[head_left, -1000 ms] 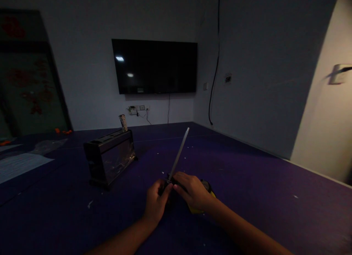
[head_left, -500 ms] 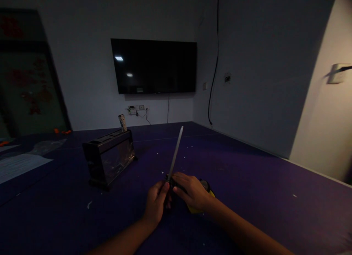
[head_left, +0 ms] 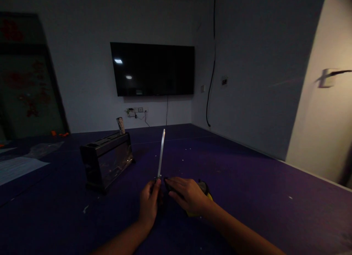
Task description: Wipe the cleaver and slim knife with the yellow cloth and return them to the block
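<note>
Upright in front of me is a long, thin silvery metal rod or blade (head_left: 161,154) with a dark base. My left hand (head_left: 148,202) is closed around that base, thumb on top. My right hand (head_left: 187,194) curls over a dark object (head_left: 166,182) whose end points at the left hand; its kind is mostly hidden by the fingers. A gap shows between the two hands. Beyond the right wrist lies a black and yellow item (head_left: 205,189), partly covered by that hand.
A black rack (head_left: 108,152) like a knife block stands left on the purple surface (head_left: 233,196), a patterned handle (head_left: 120,126) rising from it. Paper (head_left: 22,169), clear plastic (head_left: 45,149) and orange bits (head_left: 63,134) lie farther left. A television (head_left: 154,70) hangs ahead.
The left hand has moved left with the metal rod, which now stands more upright. The hands have come apart; the right hand has shifted slightly left over the dark object.
</note>
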A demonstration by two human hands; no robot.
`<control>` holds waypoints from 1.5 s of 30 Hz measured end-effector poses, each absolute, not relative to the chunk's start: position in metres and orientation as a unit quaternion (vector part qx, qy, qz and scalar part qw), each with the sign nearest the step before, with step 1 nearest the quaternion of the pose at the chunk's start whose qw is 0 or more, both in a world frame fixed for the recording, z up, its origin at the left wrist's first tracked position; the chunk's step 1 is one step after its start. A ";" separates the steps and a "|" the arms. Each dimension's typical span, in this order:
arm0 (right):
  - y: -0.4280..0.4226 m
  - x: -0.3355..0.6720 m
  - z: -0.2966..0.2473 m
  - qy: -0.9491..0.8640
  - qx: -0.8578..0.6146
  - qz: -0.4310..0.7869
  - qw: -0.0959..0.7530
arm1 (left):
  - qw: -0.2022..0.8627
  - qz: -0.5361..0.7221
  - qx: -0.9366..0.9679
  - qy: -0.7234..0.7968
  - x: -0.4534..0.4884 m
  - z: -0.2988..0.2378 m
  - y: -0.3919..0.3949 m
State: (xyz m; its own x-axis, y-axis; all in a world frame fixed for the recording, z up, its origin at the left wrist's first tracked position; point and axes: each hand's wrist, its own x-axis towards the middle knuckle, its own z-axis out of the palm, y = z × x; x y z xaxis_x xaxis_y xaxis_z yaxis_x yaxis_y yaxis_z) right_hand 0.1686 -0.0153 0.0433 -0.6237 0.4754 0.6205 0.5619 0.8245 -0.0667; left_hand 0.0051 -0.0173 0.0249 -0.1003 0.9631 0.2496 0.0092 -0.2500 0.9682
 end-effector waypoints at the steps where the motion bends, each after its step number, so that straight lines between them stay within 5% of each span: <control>1: -0.016 0.168 0.043 -0.900 -0.283 -0.070 0.324 | 0.397 0.589 0.532 0.460 0.004 0.025 -0.016; 11: -0.002 0.169 0.029 -0.885 -0.324 -0.055 0.329 | 0.293 0.660 0.519 0.457 -0.015 0.066 -0.014; 17: 0.004 0.172 0.027 -0.878 -0.337 -0.049 0.335 | 0.084 0.660 0.540 0.516 -0.093 0.144 -0.018; 22: 0.005 0.171 0.026 -0.882 -0.338 -0.042 0.325 | -0.229 0.371 0.533 0.725 -0.192 0.222 -0.022; 26: 0.006 0.170 0.025 -0.884 -0.342 -0.036 0.317 | -0.487 0.127 0.504 0.702 -0.247 0.268 -0.032; 32: 0.004 0.170 0.028 -0.878 -0.349 -0.022 0.328 | -0.494 -0.037 0.572 0.653 -0.271 0.283 -0.037; 45: 0.002 0.170 0.031 -0.872 -0.357 -0.019 0.335 | -0.535 -0.074 0.610 0.580 -0.284 0.269 -0.025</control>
